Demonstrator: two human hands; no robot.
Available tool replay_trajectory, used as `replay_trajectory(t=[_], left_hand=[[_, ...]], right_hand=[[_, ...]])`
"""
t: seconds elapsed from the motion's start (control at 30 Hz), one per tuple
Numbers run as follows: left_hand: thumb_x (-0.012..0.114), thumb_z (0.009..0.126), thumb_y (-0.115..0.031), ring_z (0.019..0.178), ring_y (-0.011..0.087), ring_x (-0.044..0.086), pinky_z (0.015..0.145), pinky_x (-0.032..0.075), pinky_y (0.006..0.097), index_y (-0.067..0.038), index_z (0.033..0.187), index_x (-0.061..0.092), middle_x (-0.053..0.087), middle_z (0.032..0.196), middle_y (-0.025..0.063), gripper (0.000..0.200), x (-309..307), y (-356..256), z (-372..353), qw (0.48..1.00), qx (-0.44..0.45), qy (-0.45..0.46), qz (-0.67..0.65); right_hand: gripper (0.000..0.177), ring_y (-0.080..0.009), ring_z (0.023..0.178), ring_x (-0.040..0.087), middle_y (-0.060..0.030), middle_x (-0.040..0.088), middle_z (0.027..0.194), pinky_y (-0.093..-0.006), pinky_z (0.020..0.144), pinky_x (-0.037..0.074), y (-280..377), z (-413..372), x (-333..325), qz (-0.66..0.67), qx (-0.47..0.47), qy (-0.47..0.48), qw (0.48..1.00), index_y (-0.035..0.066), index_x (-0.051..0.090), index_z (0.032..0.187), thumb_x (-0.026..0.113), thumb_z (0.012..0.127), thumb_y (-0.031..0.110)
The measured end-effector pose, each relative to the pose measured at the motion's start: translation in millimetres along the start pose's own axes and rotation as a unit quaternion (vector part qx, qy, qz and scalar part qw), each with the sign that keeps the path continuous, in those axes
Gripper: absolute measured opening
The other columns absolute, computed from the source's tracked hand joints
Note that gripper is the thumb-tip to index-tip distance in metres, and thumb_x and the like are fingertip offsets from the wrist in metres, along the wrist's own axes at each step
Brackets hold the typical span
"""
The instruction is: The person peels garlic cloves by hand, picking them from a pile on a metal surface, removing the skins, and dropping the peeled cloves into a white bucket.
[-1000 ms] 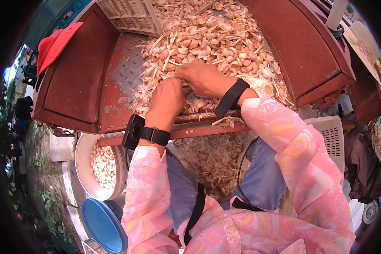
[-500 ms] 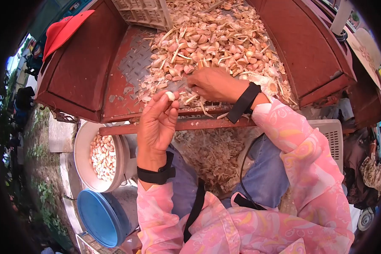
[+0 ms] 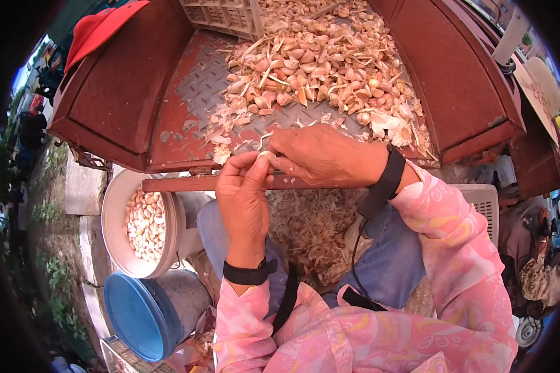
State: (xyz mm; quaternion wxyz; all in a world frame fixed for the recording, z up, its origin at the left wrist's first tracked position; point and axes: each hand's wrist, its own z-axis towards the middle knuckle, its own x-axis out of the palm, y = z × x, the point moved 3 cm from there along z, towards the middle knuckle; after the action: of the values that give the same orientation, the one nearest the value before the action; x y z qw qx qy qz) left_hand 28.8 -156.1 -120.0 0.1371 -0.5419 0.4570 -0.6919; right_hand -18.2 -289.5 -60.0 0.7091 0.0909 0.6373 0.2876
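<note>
My left hand (image 3: 244, 208) is raised at the front edge of the truck bed, pinching a pale garlic clove (image 3: 266, 155) between thumb and fingertips. From the right, my right hand (image 3: 323, 154) meets it, its fingers closed at the same clove; they hide most of it. A thin curled strip of skin or stem (image 3: 264, 140) sticks up beside the fingertips. Behind both hands spreads a heap of unpeeled garlic cloves (image 3: 317, 68), mixed with dry stalks and papery skins.
At lower left, a white bucket (image 3: 109, 230) holds peeled-looking cloves, with a blue-lidded bucket (image 3: 134, 317) below it. A plastic crate (image 3: 227, 17) stands behind. Red side panels (image 3: 448, 74) flank the bed. Garlic skins (image 3: 311, 239) lie between the knees. A red cap (image 3: 102, 31) hangs at left.
My right hand has left the edge of the heap and come toward me to join my left hand at the clove. My left hand has moved slightly right and down.
</note>
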Motion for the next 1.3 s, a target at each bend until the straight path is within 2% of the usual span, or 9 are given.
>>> replay_trajectory(t=[0.33,0.4,0.5,0.6,0.67,0.77,0.83,1.07,1.3], left_hand=[[0.06,0.083,-0.004,0.065,0.0071,0.055,0.058,0.045,0.0177,0.003,0.097,0.058,0.062,0.081,0.0048,0.015,0,-24,-9,0.968,0.064,0.025,0.24],[0.058,0.085,-0.004,0.066,0.0077,0.055,0.057,0.045,0.0179,0.003,0.099,0.058,0.062,0.082,0.0053,0.016,-6,-22,-8,0.998,-0.03,0.036,0.05],[0.057,0.085,-0.003,0.067,0.0081,0.056,0.057,0.045,0.0175,0.003,0.101,0.057,0.062,0.084,0.0062,0.017,-12,-25,-14,0.995,-0.083,0.04,-0.036],[0.056,0.086,-0.004,0.068,0.0082,0.056,0.057,0.045,0.017,0.003,0.101,0.057,0.062,0.084,0.0069,0.017,-37,-57,-18,1.0,-0.02,-0.01,-0.01],[0.055,0.086,-0.004,0.068,0.008,0.056,0.06,0.046,0.0172,0.002,0.103,0.057,0.062,0.085,0.0069,0.018,-83,-96,-12,0.978,0.106,-0.115,0.136],[0.054,0.086,-0.007,0.096,0.0148,0.056,0.082,0.045,0.0259,0.006,0.112,0.053,0.058,0.106,0.0136,0.029,-173,-139,-4,0.852,0.163,-0.218,0.448],[0.054,0.086,-0.009,0.097,0.0147,0.055,0.084,0.043,0.0269,0.005,0.111,0.054,0.058,0.106,0.0118,0.029,-160,-143,-12,0.853,0.188,-0.224,0.432],[0.056,0.085,-0.007,0.087,0.0117,0.056,0.076,0.045,0.0232,0.004,0.107,0.056,0.06,0.099,0.0087,0.025,-24,-36,-10,0.933,0.049,0.021,0.356],[0.055,0.084,-0.008,0.084,0.0142,0.059,0.073,0.047,0.0242,0.006,0.112,0.052,0.06,0.1,0.0119,0.032,16,31,19,0.935,0.01,0.075,0.346]], right_hand=[[0.036,-0.0379,0.066,0.059,-0.0206,0.058,0.068,-0.0443,0.056,0.046,14,7,11,-0.063,0.018,-0.017,0.998,-0.004,0.049,0.082,0.055,0.083,0.032],[0.035,-0.0381,0.065,0.059,-0.0187,0.057,0.065,-0.0446,0.056,0.046,4,12,14,-0.051,0.003,-0.038,0.998,-0.004,0.049,0.082,0.053,0.084,0.03],[0.016,-0.0368,0.064,0.055,-0.0161,0.053,0.069,-0.0451,0.058,0.041,-19,12,6,-0.008,-0.025,-0.137,0.99,0.003,0.046,0.083,0.051,0.083,0.018],[0.012,-0.0348,0.07,0.055,-0.0155,0.055,0.075,-0.0443,0.062,0.042,-52,-1,-12,-0.107,0.162,-0.101,0.976,0.004,0.051,0.088,0.049,0.082,0.014],[0.016,-0.0337,0.076,0.056,-0.0139,0.056,0.081,-0.0425,0.064,0.044,-66,-17,-19,-0.18,0.121,-0.201,0.955,0.005,0.054,0.095,0.049,0.08,0.011],[0.02,-0.0325,0.079,0.056,-0.0113,0.054,0.087,-0.0415,0.066,0.045,-67,-27,-22,-0.174,0.124,-0.114,0.97,0.008,0.055,0.098,0.054,0.078,0.009],[0.02,-0.0324,0.079,0.056,-0.0115,0.053,0.088,-0.0419,0.066,0.045,-53,-27,-16,-0.144,0.09,-0.081,0.982,0.008,0.055,0.098,0.055,0.078,0.01],[0.014,-0.0338,0.077,0.056,-0.0133,0.05,0.088,-0.0449,0.066,0.044,-50,-20,10,-0.123,0.049,-0.056,0.99,0.006,0.053,0.089,0.058,0.077,0.012],[0.013,-0.0363,0.075,0.055,-0.0138,0.052,0.081,-0.043,0.066,0.045,-67,-26,3,-0.133,0.039,-0.079,0.987,0.003,0.052,0.086,0.058,0.077,0.011]])
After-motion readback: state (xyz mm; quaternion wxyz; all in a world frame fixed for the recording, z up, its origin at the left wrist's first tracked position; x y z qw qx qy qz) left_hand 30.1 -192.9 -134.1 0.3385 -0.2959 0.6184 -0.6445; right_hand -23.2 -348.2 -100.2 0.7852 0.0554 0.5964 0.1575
